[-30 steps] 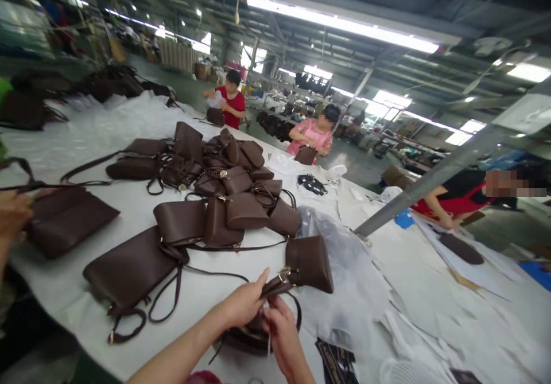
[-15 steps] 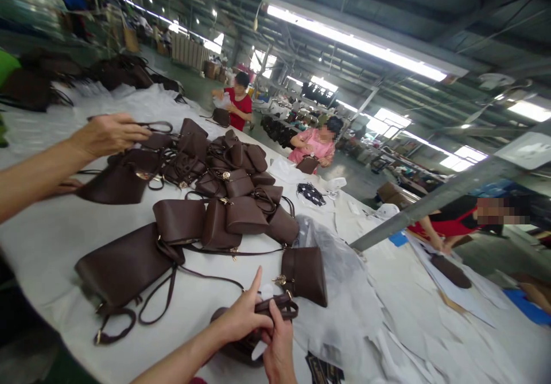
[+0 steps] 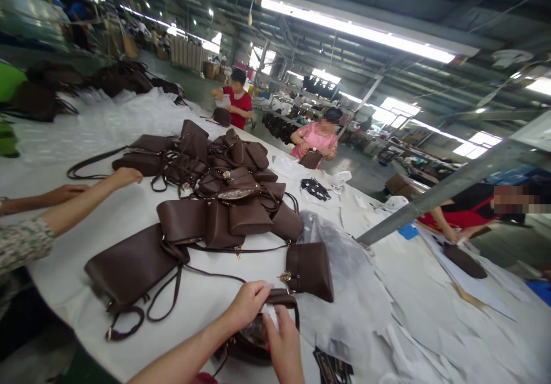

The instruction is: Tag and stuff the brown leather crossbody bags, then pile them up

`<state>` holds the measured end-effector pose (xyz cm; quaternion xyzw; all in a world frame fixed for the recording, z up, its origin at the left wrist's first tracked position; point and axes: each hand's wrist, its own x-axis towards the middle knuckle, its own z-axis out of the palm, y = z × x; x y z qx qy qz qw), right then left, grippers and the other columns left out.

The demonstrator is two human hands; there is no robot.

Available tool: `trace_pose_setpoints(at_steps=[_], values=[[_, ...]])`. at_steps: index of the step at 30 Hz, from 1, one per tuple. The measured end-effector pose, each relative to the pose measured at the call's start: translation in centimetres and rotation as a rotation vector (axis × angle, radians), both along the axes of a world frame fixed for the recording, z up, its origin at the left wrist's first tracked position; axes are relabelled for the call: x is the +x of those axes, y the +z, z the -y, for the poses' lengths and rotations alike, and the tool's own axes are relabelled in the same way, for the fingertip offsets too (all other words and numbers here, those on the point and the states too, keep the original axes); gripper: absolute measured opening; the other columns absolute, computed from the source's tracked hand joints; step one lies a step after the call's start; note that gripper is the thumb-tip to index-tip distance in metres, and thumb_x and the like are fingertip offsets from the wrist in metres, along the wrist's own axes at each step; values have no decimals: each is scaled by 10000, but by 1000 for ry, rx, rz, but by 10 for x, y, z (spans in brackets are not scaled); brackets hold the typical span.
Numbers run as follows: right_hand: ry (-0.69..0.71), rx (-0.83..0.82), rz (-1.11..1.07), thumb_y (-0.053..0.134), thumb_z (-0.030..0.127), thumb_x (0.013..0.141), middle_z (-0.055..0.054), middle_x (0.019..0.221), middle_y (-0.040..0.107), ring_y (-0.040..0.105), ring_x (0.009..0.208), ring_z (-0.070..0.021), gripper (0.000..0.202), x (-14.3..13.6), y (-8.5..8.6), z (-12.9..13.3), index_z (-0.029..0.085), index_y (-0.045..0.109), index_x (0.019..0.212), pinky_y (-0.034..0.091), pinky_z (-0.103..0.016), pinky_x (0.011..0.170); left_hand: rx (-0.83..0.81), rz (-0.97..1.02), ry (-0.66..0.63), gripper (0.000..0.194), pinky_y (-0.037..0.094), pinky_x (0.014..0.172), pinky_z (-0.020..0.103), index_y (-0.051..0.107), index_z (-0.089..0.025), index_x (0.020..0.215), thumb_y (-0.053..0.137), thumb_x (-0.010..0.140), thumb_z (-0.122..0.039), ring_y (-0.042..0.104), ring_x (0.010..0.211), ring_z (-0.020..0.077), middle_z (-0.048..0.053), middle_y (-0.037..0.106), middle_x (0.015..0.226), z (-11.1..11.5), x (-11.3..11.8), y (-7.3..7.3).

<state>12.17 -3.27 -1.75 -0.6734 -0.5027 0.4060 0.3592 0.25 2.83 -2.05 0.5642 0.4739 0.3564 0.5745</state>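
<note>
At the near edge of the table lies a dark brown handbag (image 3: 247, 349), its top parted and a shiny inside partly showing. My left hand (image 3: 248, 305) is closed at the bag's upper edge, fingertips bent over it. On the near right side, my right hand (image 3: 284, 338) grips the bag, thumb and forefinger around the opening. A small white slip (image 3: 270, 314) shows between my two hands; which fingers pinch it I cannot tell. Just beyond stands another brown bag (image 3: 310, 272) with a gold charm. The lower part of my bag is hidden by my hands.
A pile of brown bags (image 3: 232, 192) fills the middle of the table. From the left reach a co-worker's hands (image 3: 124, 178). Clear plastic (image 3: 336, 269) and black tags (image 3: 331, 367) lie at right. A grey post (image 3: 400, 214) slants across; other people work beyond.
My left forefinger, stretched out before, is now bent onto the bag, and the bag's top has parted. The co-worker's hand has let go of a bag at the left.
</note>
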Motion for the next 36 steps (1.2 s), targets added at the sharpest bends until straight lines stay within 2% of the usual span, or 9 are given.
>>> trace_pose_setpoints(at_steps=[2, 5, 8, 13, 16, 20, 24, 28, 36], values=[[-16, 117, 205, 595, 480, 780, -84, 842, 687, 635, 737, -248, 344, 7, 6, 6, 208, 598, 990, 485, -317, 629, 43, -46, -64, 344, 317, 575, 233, 489, -169, 616, 388, 866, -384, 407, 595, 121, -43, 433, 583, 0, -2, 4], [20, 114, 303, 578, 449, 803, -56, 746, 677, 627, 693, -240, 257, 10, 20, 10, 221, 623, 912, 488, -325, 663, 133, -151, -99, 330, 336, 626, 243, 512, -166, 595, 397, 855, -334, 444, 649, 136, -21, 475, 625, 2, -2, 7], [147, 64, 32, 645, 454, 767, -48, 788, 698, 648, 759, -226, 244, 8, 32, 12, 216, 664, 815, 514, -312, 722, 197, -180, -138, 342, 364, 670, 250, 547, -162, 586, 408, 853, -323, 482, 701, 147, 7, 532, 684, 5, -2, 5], [217, -54, -566, 772, 418, 668, -92, 1154, 652, 621, 1061, -257, 632, 9, 40, 16, 228, 576, 1238, 472, -404, 944, 49, -87, -116, 312, 387, 615, 232, 626, -148, 673, 443, 840, -339, 503, 664, 145, 7, 578, 678, 7, -3, -2], [221, -53, -477, 673, 465, 766, -80, 1027, 674, 649, 925, -229, 449, 15, 45, 13, 240, 641, 1153, 527, -379, 827, 34, -57, -100, 266, 390, 615, 226, 637, -150, 752, 449, 841, -315, 522, 647, 142, -8, 592, 658, 9, -2, 1], [54, 139, -224, 607, 503, 802, -45, 761, 625, 592, 734, -171, 326, 20, 50, 2, 192, 699, 760, 498, -264, 646, 175, -107, -80, 159, 373, 619, 207, 572, -178, 793, 454, 851, -267, 543, 665, 131, -21, 610, 698, 15, 0, 10], [-86, -85, -401, 648, 569, 719, 69, 474, 454, 328, 388, -62, 424, 21, 44, -3, 164, 632, 847, 233, -177, 367, 257, -215, -88, 87, 369, 607, 205, 511, -211, 905, 435, 872, -236, 562, 641, 129, -29, 634, 723, 21, 1, 15], [-104, -210, -390, 682, 582, 635, 76, 405, 471, 282, 335, -40, 458, 19, 36, -1, 162, 557, 768, 164, -167, 351, 300, -294, -149, 140, 384, 612, 215, 495, -228, 991, 387, 902, -233, 596, 654, 144, -19, 661, 747, 24, 0, 14], [-83, -304, -379, 608, 561, 697, 86, 367, 448, 248, 297, -30, 395, 21, 28, 0, 188, 484, 657, 121, -168, 324, 455, -431, -247, 226, 424, 654, 227, 502, -230, 1099, 387, 905, -212, 647, 729, 170, 15, 692, 826, 24, -4, 4]])
